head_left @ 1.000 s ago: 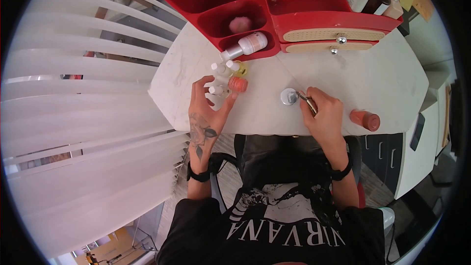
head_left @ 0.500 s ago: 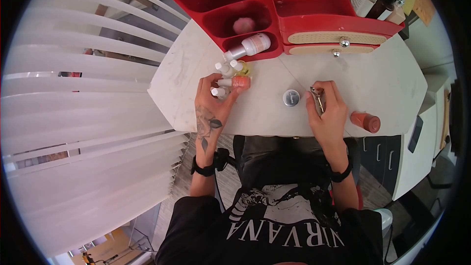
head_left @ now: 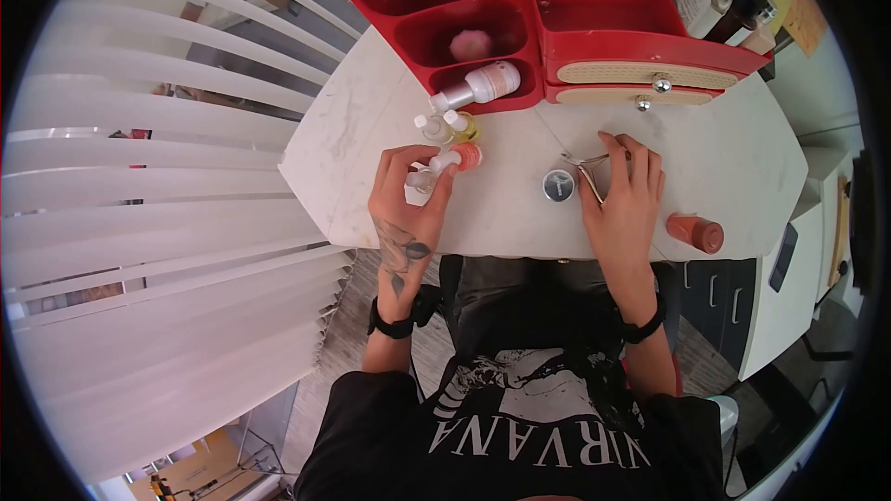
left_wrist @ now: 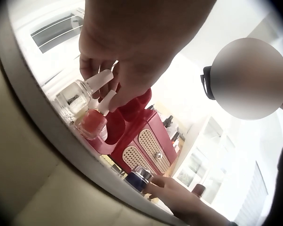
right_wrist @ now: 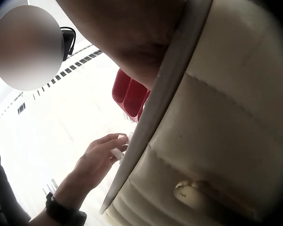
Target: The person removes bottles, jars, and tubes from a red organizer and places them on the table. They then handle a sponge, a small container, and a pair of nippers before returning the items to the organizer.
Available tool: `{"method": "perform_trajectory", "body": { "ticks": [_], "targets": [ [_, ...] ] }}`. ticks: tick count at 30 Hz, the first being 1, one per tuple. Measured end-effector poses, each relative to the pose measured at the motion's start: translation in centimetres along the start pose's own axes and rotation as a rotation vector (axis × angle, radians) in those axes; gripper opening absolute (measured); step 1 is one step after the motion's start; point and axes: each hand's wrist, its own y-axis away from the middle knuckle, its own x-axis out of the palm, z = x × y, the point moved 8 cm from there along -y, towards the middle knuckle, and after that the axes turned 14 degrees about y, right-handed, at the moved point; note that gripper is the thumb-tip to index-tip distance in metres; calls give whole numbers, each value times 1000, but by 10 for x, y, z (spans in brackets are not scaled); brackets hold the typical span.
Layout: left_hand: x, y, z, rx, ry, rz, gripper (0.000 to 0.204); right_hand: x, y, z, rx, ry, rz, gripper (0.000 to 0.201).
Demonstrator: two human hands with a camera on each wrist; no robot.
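Observation:
My left hand point(head_left: 406, 197) pinches the white cap of a coral nail polish bottle point(head_left: 471, 157), which leans with its cap toward the thumb. In the left wrist view, a clear nail polish bottle point(left_wrist: 75, 99) stands beside the coral one, close under the fingers. Another clear bottle point(head_left: 432, 129) and a yellow one point(head_left: 465, 130) stand just beyond. My right hand point(head_left: 624, 199) has loosened fingers over a pair of metal cuticle nippers point(head_left: 582, 163), whose handles spread between thumb and index finger. A small jar with a silver lid point(head_left: 558, 186) sits left of the thumb.
A red organizer point(head_left: 548, 37) with compartments and two drawers stands at the back of the white table point(head_left: 353, 130). It holds a lying bottle point(head_left: 492, 83) and a pink puff point(head_left: 471, 44). Near the right edge lies a brown-red bottle point(head_left: 694, 233). White blinds point(head_left: 167, 250) hang left.
My right hand has drawn the nippers back from the jar, and its fingers have straightened while the handles spread. The coral bottle has tipped over in my left hand's fingers.

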Motion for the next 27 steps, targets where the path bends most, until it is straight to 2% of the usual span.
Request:
{"method": "perform_trajectory", "body": {
  "ticks": [5,8,11,17,20,26,27],
  "targets": [
    [6,0,-11,146,-55,18,27,1,-2,-2,12,-31,-18,59],
    [5,-1,-8,145,-63,27,33,2,-3,-2,22,-58,-11,59],
    [-1,0,-10,232,-96,-1,43,1,-2,-2,20,-64,-1,57],
    [-23,10,6,119,-230,-11,66,0,-3,0,-5,-78,-7,49],
    [-18,9,9,80,-196,80,74,1,-4,1,-22,-94,-2,46],
    [-1,-3,2,185,-245,223,65,-1,-5,3,-26,-121,2,41],
    [1,-4,-5,271,-256,220,57,-1,-5,3,-26,-137,2,40]
  ]
}}
